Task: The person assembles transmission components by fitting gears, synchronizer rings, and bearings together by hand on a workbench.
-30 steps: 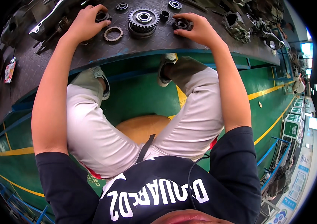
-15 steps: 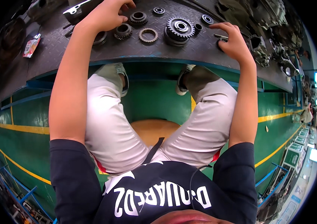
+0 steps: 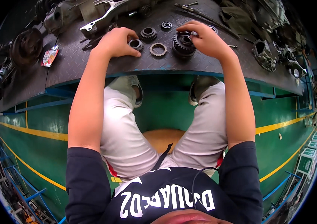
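My left hand [image 3: 119, 43] is at the left of a small group of metal parts. Its thumb and fingers are curved but apart, beside a small dark gear [image 3: 136, 44]; the palm hides what lies beneath. My right hand [image 3: 207, 41] reaches over a stack of toothed gears [image 3: 183, 48], thumb and fingers closed around the top gear [image 3: 185, 38]. Between the hands lie a thin toothed ring [image 3: 158, 49], another dark gear [image 3: 148, 33] and a small ball bearing [image 3: 166, 25]. A second bearing [image 3: 213, 28] shows partly behind my right hand.
The parts rest on a dark tread-plate workbench [image 3: 154, 64]. Farther back are a long splined shaft [image 3: 205, 18] and a silvery bracket [image 3: 104, 18]. A round dark drum [image 3: 25, 48] and a small red-and-white packet [image 3: 49, 57] are left; metal castings [image 3: 263, 56] stand right.
My right hand has moved left from the bench's right side onto the gear stack. My left hand has come down beside the small gear. The whole view has shifted.
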A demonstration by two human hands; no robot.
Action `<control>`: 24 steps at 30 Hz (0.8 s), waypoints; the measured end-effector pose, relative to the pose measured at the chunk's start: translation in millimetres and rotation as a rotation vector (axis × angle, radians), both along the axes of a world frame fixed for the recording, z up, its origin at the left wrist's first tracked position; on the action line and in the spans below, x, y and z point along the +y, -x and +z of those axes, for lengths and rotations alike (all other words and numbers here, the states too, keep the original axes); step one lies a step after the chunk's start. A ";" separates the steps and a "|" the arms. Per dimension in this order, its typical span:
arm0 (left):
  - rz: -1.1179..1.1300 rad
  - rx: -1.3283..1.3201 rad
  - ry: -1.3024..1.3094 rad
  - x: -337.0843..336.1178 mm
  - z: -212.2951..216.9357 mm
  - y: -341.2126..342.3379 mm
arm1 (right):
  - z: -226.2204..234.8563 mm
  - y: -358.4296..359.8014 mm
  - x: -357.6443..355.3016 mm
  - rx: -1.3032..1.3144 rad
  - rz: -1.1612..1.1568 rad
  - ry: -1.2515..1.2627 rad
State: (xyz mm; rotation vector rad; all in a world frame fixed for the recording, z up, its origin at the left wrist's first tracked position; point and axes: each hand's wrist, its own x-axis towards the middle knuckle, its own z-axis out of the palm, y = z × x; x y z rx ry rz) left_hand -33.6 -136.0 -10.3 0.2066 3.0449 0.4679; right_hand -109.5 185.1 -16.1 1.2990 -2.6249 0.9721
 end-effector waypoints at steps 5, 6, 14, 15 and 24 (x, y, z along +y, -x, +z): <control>0.020 -0.033 0.022 8.0 6.9 -0.1 | -0.6 -2.1 6.9 -0.179 -0.043 0.086; 0.031 -0.040 0.020 10.1 9.4 -0.6 | 1.3 -4.0 9.1 -0.170 -0.054 0.031; 0.045 -0.063 -0.002 11.7 11.4 7.0 | -7.9 -3.7 15.8 -0.050 -0.046 0.001; 0.062 -0.070 -0.010 13.6 12.1 7.3 | -6.3 -6.5 15.8 -0.052 -0.052 0.004; 0.048 0.052 0.013 7.9 18.1 2.3 | -4.9 -15.1 17.5 -0.012 -0.099 0.001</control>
